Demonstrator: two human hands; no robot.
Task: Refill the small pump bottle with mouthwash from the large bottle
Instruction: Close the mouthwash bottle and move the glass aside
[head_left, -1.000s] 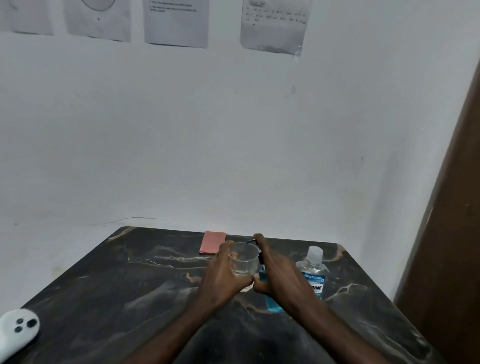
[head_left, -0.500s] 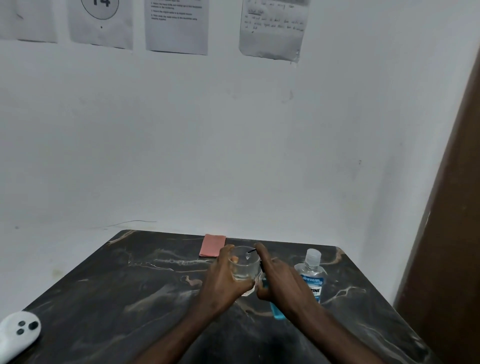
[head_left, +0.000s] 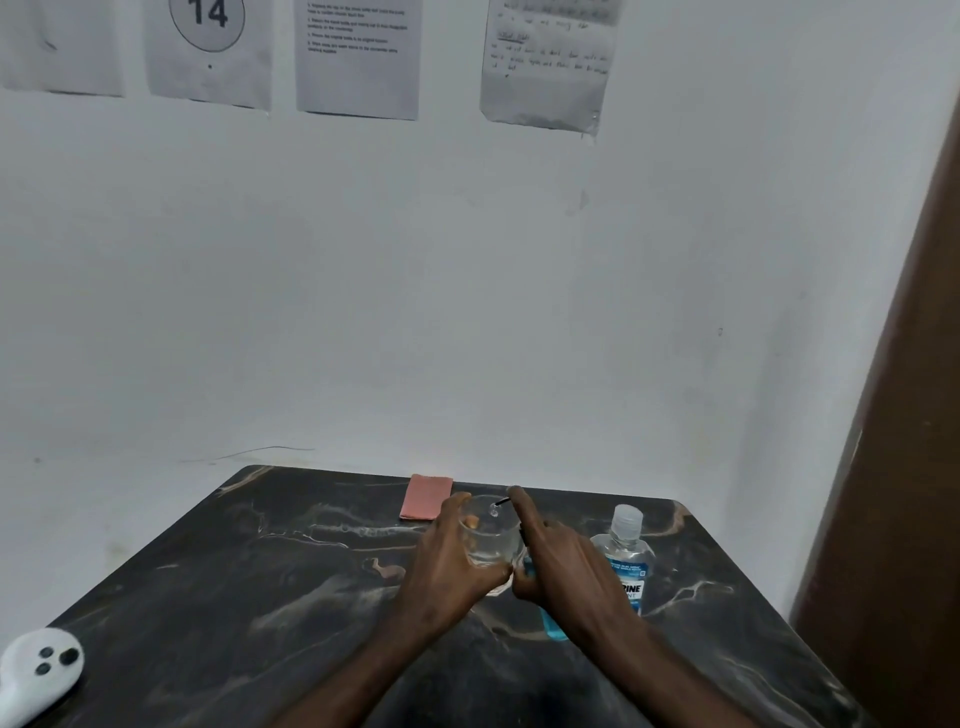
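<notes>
Mouthwash, blue in the small pump bottle (head_left: 551, 621), shows only at the base below my right hand (head_left: 566, 566), which is wrapped around the bottle's body with the index finger stretched up onto the pump head, whose thin black spout (head_left: 503, 502) reaches over the rim of the clear glass (head_left: 491, 540). My left hand (head_left: 452, 564) is curled tight around that glass, holding it just beside the pump bottle, the two grips nearly touching. I judge this to be a test of the pump after filling (a droplet seems to hang at the spout). To do it well I would keep the glass rim under the spout, press straight down with the fingertip, and hold the bottle upright so it does not skid on the counter (head_left: 260, 597). The large bottle (head_left: 626, 561), capped and upright, stands just right of my right hand, outside either grip. A pink cloth (head_left: 426, 496) lies behind the glass, a white controller (head_left: 39, 670) far left.
</notes>
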